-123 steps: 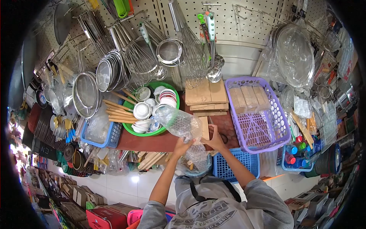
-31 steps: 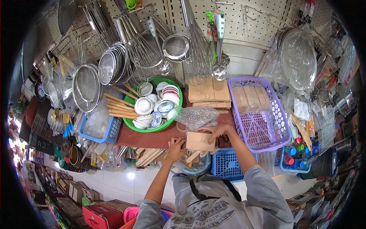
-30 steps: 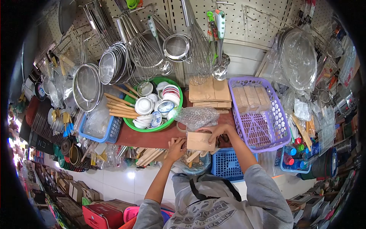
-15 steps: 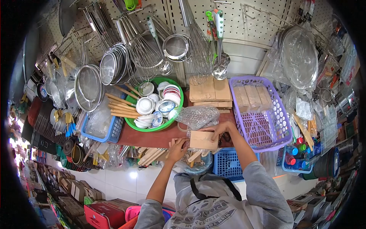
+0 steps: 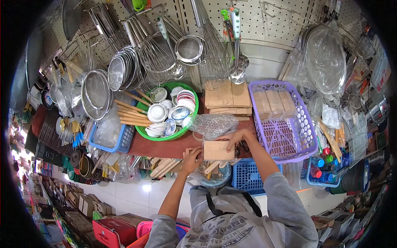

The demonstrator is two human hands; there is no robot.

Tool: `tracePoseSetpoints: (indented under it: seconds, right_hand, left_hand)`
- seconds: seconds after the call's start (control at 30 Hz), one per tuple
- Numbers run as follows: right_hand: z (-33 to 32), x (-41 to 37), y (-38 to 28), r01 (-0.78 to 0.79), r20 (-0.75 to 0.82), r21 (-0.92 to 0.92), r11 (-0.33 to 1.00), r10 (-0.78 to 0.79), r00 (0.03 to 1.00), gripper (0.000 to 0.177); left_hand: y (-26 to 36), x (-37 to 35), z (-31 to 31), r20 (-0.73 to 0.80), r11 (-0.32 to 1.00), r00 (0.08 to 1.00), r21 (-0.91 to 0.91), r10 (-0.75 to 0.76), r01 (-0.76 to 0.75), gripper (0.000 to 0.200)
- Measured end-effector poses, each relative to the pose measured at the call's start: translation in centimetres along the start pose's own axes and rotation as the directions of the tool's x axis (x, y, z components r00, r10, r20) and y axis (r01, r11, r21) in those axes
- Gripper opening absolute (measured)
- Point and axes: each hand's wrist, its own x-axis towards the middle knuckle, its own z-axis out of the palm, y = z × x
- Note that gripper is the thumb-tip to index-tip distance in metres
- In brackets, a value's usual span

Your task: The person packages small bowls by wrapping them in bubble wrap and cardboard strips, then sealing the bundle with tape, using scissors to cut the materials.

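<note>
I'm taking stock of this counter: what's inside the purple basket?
The purple basket holds three plastic-wrapped brown packages, side by side at its far end; its openwork floor shows at the near end. The packages' contents and the floor beneath them are covered.

Counted: one left hand point(image 5: 192, 159), one right hand point(image 5: 234, 141), one cardboard piece point(image 5: 218, 151) between them. On the surface point(image 5: 149, 149): one plastic bundle point(image 5: 215, 125), one green basin point(image 5: 165, 138); right end, one purple basket point(image 5: 289, 158) containing three wrapped packages point(image 5: 274, 105). Left end: one blue basket point(image 5: 108, 149).
</note>
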Motion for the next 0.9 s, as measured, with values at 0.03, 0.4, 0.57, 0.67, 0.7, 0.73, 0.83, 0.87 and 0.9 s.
tracePoseSetpoints:
  seconds: [0.03, 0.4, 0.57, 0.67, 0.7, 0.73, 0.83, 0.87, 0.9]
  right_hand:
    - [-0.1, 0.0, 0.1, -0.023, -0.001, 0.007, 1.000, 0.023, 1.000, 0.098]
    - [0.3, -0.5, -0.7, -0.112, -0.040, 0.039, 0.993, 0.113, 0.993, 0.093]
    - [-0.4, -0.6, 0.4, -0.095, -0.047, 0.065, 0.993, 0.098, 0.994, 0.090]
    - [-0.9, -0.1, 1.7, -0.062, -0.080, 0.022, 0.998, 0.064, 0.995, 0.090]
    - [-0.7, -0.2, 1.6, -0.038, -0.096, -0.002, 0.999, 0.037, 0.995, 0.089]
    - [-0.5, -0.5, 1.6, -0.028, -0.111, -0.002, 1.000, 0.027, 0.993, 0.089]
    - [0.0, -1.1, 1.5, -0.018, -0.151, 0.002, 1.000, 0.018, 0.988, 0.087]
    - [0.0, -1.1, 1.6, -0.027, -0.160, 0.010, 1.000, 0.029, 0.987, 0.087]
    - [0.1, -1.2, 1.5, -0.037, -0.169, 0.017, 0.999, 0.040, 0.985, 0.087]
  left_hand:
    - [0.0, 0.1, 0.0, 0.007, 1.000, 1.000, 0.000, -0.002, 0.002, 0.049]
    - [3.6, 1.3, -3.6, 0.168, 0.995, 0.984, 0.093, -0.062, 0.047, 0.114]
    - [2.8, 1.9, -1.7, 0.041, 0.998, 0.998, 0.040, 0.043, -0.044, 0.126]
    - [2.4, 2.6, -1.4, 0.055, 0.993, 0.992, 0.024, 0.112, -0.113, 0.121]
    - [2.3, 2.8, -1.5, 0.074, 0.990, 0.988, 0.028, 0.136, -0.138, 0.119]
    - [2.2, 2.9, -1.5, 0.096, 0.987, 0.983, 0.022, 0.154, -0.157, 0.115]
    - [1.8, 3.3, -1.9, 0.137, 0.979, 0.969, -0.013, 0.205, -0.206, 0.103]
    - [1.7, 3.5, -2.1, 0.134, 0.975, 0.966, -0.034, 0.221, -0.218, 0.100]
    - [1.9, 3.7, -2.5, 0.130, 0.972, 0.963, -0.056, 0.236, -0.230, 0.097]
